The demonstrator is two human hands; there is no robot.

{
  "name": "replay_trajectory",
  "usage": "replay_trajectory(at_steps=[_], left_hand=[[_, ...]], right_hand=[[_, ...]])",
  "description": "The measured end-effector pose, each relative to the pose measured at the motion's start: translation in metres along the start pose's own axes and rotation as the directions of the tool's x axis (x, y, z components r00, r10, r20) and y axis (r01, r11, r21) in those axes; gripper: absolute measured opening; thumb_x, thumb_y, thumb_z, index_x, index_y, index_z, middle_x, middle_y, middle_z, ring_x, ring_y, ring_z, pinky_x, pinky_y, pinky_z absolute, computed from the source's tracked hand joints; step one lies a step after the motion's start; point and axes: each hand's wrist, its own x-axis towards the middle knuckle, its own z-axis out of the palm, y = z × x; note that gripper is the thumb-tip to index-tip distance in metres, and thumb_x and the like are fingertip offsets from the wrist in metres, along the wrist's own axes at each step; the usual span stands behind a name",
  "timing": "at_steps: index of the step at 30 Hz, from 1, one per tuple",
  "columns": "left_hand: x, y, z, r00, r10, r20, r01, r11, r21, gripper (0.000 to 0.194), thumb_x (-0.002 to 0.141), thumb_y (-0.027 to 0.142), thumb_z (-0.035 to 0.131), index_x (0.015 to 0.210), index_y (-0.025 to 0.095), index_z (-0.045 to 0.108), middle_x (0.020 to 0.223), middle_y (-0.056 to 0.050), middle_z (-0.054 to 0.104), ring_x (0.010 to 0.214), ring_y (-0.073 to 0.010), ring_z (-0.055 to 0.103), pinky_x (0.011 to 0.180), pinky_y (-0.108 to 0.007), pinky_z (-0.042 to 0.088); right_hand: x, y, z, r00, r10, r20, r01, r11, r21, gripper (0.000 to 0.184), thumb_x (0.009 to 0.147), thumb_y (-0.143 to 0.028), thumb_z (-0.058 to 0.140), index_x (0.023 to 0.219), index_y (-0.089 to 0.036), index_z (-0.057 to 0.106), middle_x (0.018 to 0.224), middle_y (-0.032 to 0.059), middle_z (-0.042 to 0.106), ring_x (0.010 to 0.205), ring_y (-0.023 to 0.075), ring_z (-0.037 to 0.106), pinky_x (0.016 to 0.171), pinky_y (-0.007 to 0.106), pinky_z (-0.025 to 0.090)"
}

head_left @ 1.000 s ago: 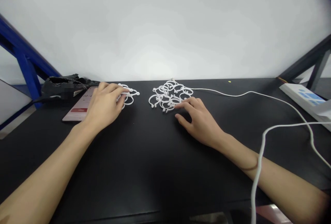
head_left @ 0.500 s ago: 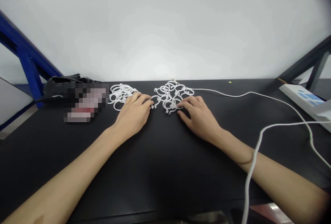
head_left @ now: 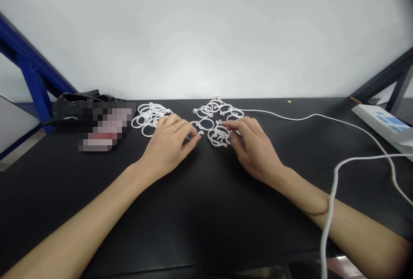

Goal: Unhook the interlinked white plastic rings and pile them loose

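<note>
My left hand [head_left: 172, 139] pinches a white plastic ring [head_left: 190, 136] between thumb and fingertips; part of that ring is hidden by the fingers. Just behind and left of this hand lies a heap of similar white rings [head_left: 143, 120]. My right hand [head_left: 253, 143] has thumb and forefinger closed on the edge of a ring in a small cluster of white rings [head_left: 218, 136]. The exact grip is partly hidden. Between and beyond my hands, more loose white rings [head_left: 206, 124] with small knobs or end loops lie spread on the black table [head_left: 180, 219].
A black plastic bag [head_left: 69, 107] and a blurred pinkish item [head_left: 111, 126] lie at the left. A white cable [head_left: 290, 118] crosses the right side, and a nearer stretch hangs over my right forearm. A white box with blue print [head_left: 380, 120] stands at the right, before a pale wall [head_left: 206, 34].
My left thumb and fingers have closed round a ring. My right hand has shifted slightly right and nearer, and the small cluster by it has come nearer and apart from the other rings.
</note>
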Motion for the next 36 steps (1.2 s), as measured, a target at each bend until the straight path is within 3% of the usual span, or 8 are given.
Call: replay_trajectory(at_steps=[5,10,20,36], left_hand=[[0.001,0.016,0.0,0.992,0.103,-0.073,-0.11,0.99,-0.086,0.014,0.096,0.025,0.052,0.086,0.018,0.058,0.074,0.0,0.064,0.073,-0.0164,0.052,0.073,-0.034,0.039],[0.0,0.028,0.003,0.984,0.152,-0.096,-0.167,0.97,-0.178,0.014,0.097,0.028,0.053,0.088,0.018,0.059,0.076,0.001,0.068,0.067,-0.013,0.053,0.07,-0.031,0.038],[-0.001,0.028,0.002,0.98,0.194,-0.052,-0.2,0.957,-0.208,0.01,0.096,0.022,0.053,0.091,0.018,0.061,0.083,-0.001,0.07,0.073,-0.0148,0.052,0.07,-0.032,0.039],[-0.003,0.024,0.001,0.972,0.224,-0.068,-0.233,0.95,-0.21,0.01,0.095,0.022,0.055,0.093,0.017,0.063,0.09,-0.003,0.07,0.081,-0.0162,0.058,0.077,-0.032,0.046]], right_hand=[[-0.002,-0.012,-0.006,0.998,-0.062,0.015,0.057,0.973,0.222,0.027,0.095,-0.025,0.054,0.122,-0.021,0.054,0.103,0.007,0.064,0.095,0.0208,0.059,0.086,0.037,0.051],[-0.004,-0.016,-0.006,0.998,0.003,0.07,-0.028,0.934,0.357,0.019,0.094,-0.027,0.056,0.111,-0.023,0.061,0.096,0.0038,0.069,0.084,0.0169,0.065,0.076,0.031,0.054],[-0.004,-0.015,-0.007,0.996,0.083,0.009,-0.08,0.923,0.376,0.013,0.091,-0.021,0.059,0.103,-0.022,0.064,0.093,0.0009,0.072,0.079,0.0142,0.066,0.074,0.027,0.055],[-0.005,-0.014,-0.008,0.999,0.042,0.0,-0.039,0.938,0.345,0.01,0.092,-0.019,0.056,0.099,-0.022,0.061,0.089,0.0012,0.069,0.077,0.0136,0.064,0.068,0.025,0.052]])
